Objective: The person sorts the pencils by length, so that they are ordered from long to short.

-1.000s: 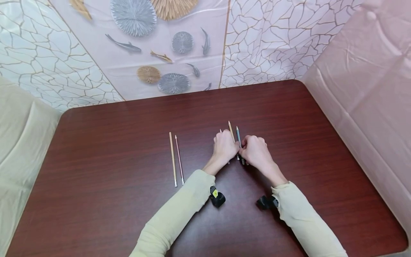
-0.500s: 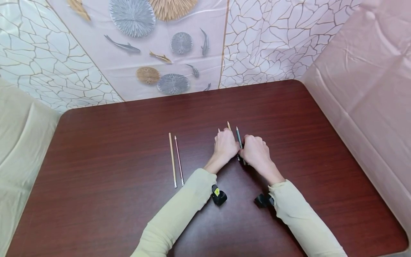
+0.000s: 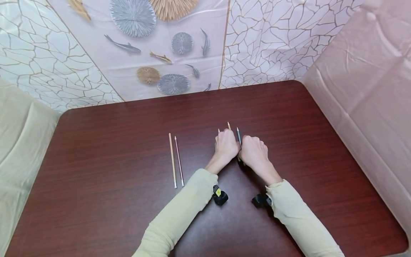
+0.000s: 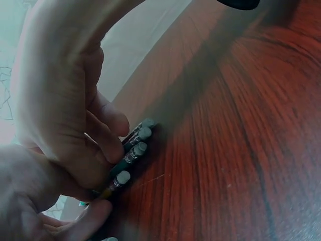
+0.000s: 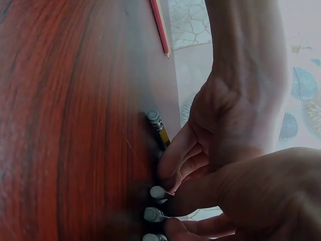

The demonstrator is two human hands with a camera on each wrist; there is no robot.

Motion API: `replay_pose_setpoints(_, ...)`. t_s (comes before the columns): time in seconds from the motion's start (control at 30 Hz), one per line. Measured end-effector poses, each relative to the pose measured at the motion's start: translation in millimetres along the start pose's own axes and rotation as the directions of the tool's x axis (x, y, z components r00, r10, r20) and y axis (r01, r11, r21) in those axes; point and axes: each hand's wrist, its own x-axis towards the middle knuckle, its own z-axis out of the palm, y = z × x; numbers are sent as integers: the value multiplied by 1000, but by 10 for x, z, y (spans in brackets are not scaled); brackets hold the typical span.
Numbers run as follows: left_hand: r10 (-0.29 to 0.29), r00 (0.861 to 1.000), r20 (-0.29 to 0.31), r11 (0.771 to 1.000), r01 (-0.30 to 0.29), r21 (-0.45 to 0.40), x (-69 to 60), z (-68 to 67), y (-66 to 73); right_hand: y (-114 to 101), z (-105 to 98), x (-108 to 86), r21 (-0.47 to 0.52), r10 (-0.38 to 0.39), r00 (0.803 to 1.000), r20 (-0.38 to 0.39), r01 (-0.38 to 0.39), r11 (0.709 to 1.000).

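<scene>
My left hand (image 3: 226,144) and right hand (image 3: 255,151) are close together over a group of pencils right of the table's middle. A teal pencil (image 3: 239,135) points away from me between them, my right fingers pinching about its lower part. Past my left knuckles show the tips of a yellow-wood pencil (image 3: 229,125) and another pencil (image 3: 219,131). In the left wrist view, several eraser ends (image 4: 136,152) lie side by side beneath the right fingers (image 4: 108,135). My left fingers are curled at the pencils; in the right wrist view a yellow pencil (image 5: 160,133) lies beside the left thumb. Much of the grip is hidden.
A tan pencil (image 3: 172,160) and a red pencil (image 3: 179,162) lie nearly parallel to the left on the dark red-brown table (image 3: 106,171). Patterned cloth (image 3: 183,43) hangs behind the far edge. A black wrist camera (image 3: 220,197) sits on the left sleeve.
My left hand has edged right and covers more of the yellow-wood pencil. My right wrist has shifted slightly left, and fewer eraser ends show below the hands. The two left pencils stay put.
</scene>
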Motion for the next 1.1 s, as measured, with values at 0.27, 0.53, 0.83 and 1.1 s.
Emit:
replay_pose_setpoints(0.27,-3,1000,-14,1000,3,-2,1,6,0,-10,31,10,-10,23,1000,6,-23,1000)
replay_pose_setpoints(0.53,-45,999,-8,998,44,-52,25,-4,-5,-26,64,4,7,26,1000,-11,-26,1000)
replay_pose_setpoints(0.83,-63,998,20,991,65,-121,38,-12,-42,4,49,-12,46,27,999,-19,-26,999)
replay_pose_setpoints(1.1,-98,992,74,977,110,-182,2,-82,-53,51,15,-22,77,15,999,-43,-12,997)
